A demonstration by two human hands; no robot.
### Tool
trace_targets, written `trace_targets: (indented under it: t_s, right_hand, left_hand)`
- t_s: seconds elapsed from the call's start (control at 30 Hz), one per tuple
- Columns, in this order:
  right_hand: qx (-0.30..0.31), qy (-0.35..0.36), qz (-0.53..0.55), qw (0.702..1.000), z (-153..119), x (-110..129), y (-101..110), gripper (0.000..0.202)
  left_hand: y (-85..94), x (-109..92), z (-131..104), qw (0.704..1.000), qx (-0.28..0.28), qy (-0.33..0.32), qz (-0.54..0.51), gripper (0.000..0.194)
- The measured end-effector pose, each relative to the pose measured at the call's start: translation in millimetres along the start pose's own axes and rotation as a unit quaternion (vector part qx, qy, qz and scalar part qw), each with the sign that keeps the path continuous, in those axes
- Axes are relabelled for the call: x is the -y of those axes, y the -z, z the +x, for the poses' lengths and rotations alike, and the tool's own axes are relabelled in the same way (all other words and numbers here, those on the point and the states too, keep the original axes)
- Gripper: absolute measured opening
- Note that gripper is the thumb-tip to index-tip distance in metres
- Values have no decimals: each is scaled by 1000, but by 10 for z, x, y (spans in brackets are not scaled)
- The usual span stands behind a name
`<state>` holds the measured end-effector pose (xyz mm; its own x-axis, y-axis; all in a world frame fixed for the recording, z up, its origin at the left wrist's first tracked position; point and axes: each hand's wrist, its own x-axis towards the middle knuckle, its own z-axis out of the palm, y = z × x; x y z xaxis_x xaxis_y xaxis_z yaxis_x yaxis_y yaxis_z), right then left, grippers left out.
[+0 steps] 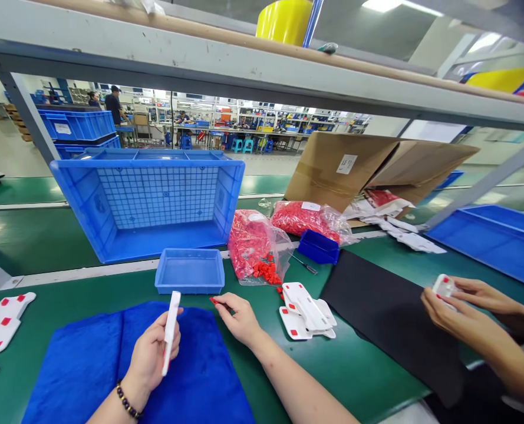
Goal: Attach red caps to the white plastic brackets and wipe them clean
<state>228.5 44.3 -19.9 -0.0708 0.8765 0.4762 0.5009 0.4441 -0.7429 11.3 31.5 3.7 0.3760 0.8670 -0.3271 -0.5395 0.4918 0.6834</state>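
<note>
My left hand (151, 353) is wrapped round a white plastic part (171, 333), seen nearly edge-on, above a blue cloth (89, 359). Between the thumb and fingers of my right hand (239, 318) is a small red piece (213, 301), its exact shape too small to make out. An open bag of red pieces (253, 247) lies beyond my right hand, with some loose ones (268, 271) at its mouth. White parts with red pads (308, 312) are stacked to the right of my right arm. More such white parts (3, 324) lie at the far left.
A shallow blue tray (190, 287) stands in front of a large blue crate (164, 241) tipped on its side. A dark blue bin (318, 247), a screwdriver (305, 264) and a cardboard box (332, 171) are further right. A co-worker's hands (465, 300) hold a white part over a black cloth (389, 318).
</note>
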Motion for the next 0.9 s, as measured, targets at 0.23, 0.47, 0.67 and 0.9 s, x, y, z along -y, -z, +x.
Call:
trace_targets:
  t_s: [0.23, 0.47, 0.67, 0.9]
  right_hand:
    - [144, 82, -26, 986, -46, 47, -79, 21]
    - [202, 100, -31, 974, -32, 74, -62, 24]
    - [209, 88, -66, 972, -21, 59, -43, 26]
    - [216, 80, -102, 968, 8, 29, -18, 26]
  left_hand:
    - [-24, -58, -51, 993, 86, 64, -55, 40]
    - [-29, -22, -87, 991, 91, 69, -65, 42]
    - [-8, -48, -61, 990, 26, 106, -87, 40]
    - [47, -60, -2, 985, -61, 143, -72, 75]
